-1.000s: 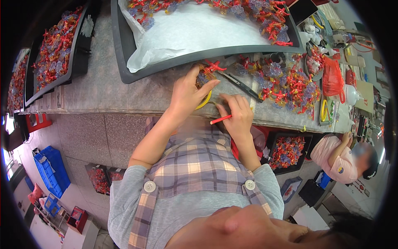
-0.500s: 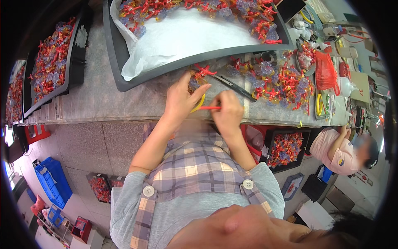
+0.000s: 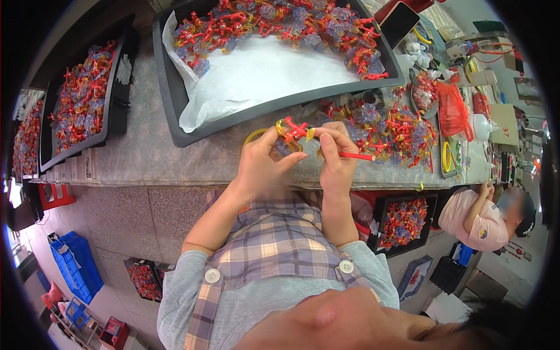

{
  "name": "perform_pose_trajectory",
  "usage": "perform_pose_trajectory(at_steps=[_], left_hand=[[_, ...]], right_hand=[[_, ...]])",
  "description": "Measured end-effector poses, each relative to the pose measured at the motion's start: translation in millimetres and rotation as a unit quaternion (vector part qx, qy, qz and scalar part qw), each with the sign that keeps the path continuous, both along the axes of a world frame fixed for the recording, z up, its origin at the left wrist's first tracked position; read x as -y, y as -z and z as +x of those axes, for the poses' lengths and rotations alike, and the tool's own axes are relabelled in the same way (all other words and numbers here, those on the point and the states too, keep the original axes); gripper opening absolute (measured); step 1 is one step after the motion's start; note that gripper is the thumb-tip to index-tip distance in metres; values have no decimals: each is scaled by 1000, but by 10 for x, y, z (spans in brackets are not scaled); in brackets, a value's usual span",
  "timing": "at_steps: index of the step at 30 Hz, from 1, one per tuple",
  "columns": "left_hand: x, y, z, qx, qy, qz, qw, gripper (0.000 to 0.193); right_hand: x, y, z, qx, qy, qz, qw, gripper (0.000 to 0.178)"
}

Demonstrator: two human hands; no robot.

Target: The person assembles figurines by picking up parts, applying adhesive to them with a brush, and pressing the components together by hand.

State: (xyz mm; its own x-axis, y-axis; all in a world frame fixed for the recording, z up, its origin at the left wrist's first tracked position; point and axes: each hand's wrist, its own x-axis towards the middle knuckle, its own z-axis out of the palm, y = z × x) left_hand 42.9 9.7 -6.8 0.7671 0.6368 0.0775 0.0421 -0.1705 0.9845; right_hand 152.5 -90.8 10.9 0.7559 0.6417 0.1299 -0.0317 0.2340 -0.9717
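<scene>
My left hand (image 3: 263, 164) pinches a small translucent plastic figure (image 3: 293, 132) in red, yellow and purple. A yellow band (image 3: 252, 137) loops out beside that hand's fingers. Close to it on the right, my right hand (image 3: 338, 153) is closed on a thin red stick (image 3: 359, 156), whose end sticks out to the right. A short yellow strip (image 3: 310, 135) shows between the figure and the right fingertips; whether it is fixed to something in that hand, I cannot tell. Both hands are above the front of the workbench (image 3: 204, 166).
A black tray (image 3: 175, 125) lined with white sheet stands beyond my hands, with similar figures along its far side. More figures (image 3: 402, 131) are heaped at right. Another filled tray (image 3: 44, 131) stands left. A red plastic bag (image 3: 453, 111) and a seated person (image 3: 475, 216) are at right.
Both hands have risen slightly, and the right hand has turned and moved right. The red stick now points right instead of left. The dark slim tool on the bench no longer shows there.
</scene>
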Motion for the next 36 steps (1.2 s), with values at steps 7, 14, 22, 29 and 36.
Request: perform_pose_trajectory(at_steps=[7, 14, 22, 29, 36], left_hand=[[44, -108, -10, -8, -11, -33, 999, 41], [98, -79, -12, 4, -15, -59, 998, 40], [153, -61, -14, -30, -19, -31, 999, 42], [195, -132, -7, -44, -29, 57, 997, 46], [236, -111, 24, 6, -24, 74, 997, 42]], right_hand=[[-63, 32, -56, -58, 2, 52, 997, 7], [-83, 81, -73, 39, 38, 11, 998, 10], [-70, 96, -63, 97, 66, -18, 993, 9], [-56, 79, -82, 0, 18, 34, 999, 12], [-28, 100, -51, -46, -16, 59, 997, 14]])
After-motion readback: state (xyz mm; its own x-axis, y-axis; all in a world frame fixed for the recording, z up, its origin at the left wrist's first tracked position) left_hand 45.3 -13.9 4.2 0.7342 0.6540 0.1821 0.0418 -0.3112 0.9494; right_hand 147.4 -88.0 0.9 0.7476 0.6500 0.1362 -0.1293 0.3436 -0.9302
